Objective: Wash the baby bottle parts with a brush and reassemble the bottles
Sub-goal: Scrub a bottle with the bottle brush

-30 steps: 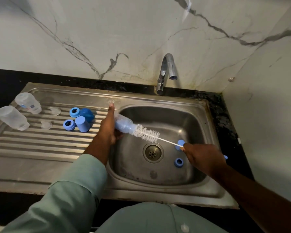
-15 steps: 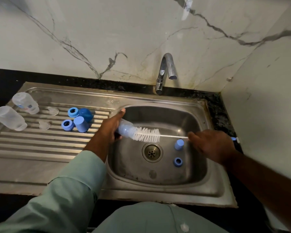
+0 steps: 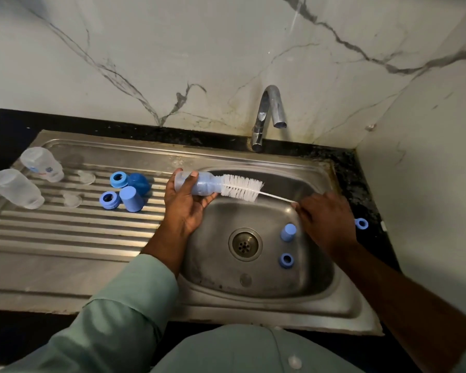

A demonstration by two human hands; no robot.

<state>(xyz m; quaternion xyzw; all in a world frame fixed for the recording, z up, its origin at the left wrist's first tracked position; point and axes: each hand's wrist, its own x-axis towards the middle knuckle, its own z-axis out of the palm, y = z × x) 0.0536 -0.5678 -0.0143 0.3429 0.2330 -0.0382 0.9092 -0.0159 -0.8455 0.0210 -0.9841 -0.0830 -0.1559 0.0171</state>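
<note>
My left hand (image 3: 184, 208) grips a clear baby bottle (image 3: 199, 185) lying sideways over the left rim of the sink basin (image 3: 315, 289). A white bottle brush (image 3: 241, 189) sticks out of the bottle's mouth, its bristles mostly outside. My right hand (image 3: 324, 220) pinches the brush's thin wire handle; the handle's blue end ring (image 3: 361, 223) shows past my wrist. A blue cap (image 3: 288, 232) and a blue collar ring (image 3: 286, 260) lie in the basin.
On the ribbed drainboard (image 3: 65, 232) lie two clear bottles (image 3: 16, 188), two clear teats (image 3: 72, 200), blue rings (image 3: 110, 200) and blue caps (image 3: 131, 199). The tap (image 3: 267, 117) stands behind the basin, no water running. A marble wall closes the right side.
The bottle has risen and swung flatter over the sink's left rim. My right hand moved up and right, drawing the brush further out of the bottle.
</note>
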